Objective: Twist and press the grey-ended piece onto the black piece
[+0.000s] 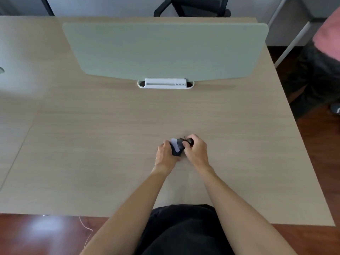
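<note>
Both my hands meet over the middle of a light wooden desk [92,144]. My left hand [165,155] grips a small dark object with a pale lilac patch [176,147]; what it is cannot be made out. My right hand [196,150] curls its fingers round a small dark rounded part [190,141] at the object's far right end. The two hands touch each other around the object, and most of it is hidden by the fingers.
A pale green divider panel [165,50] stands across the far half of the desk in a white clamp base [165,83]. Behind it is a black office chair [193,8]. Another person in a pink top [327,35] stands at the right. The floor is dark red wood.
</note>
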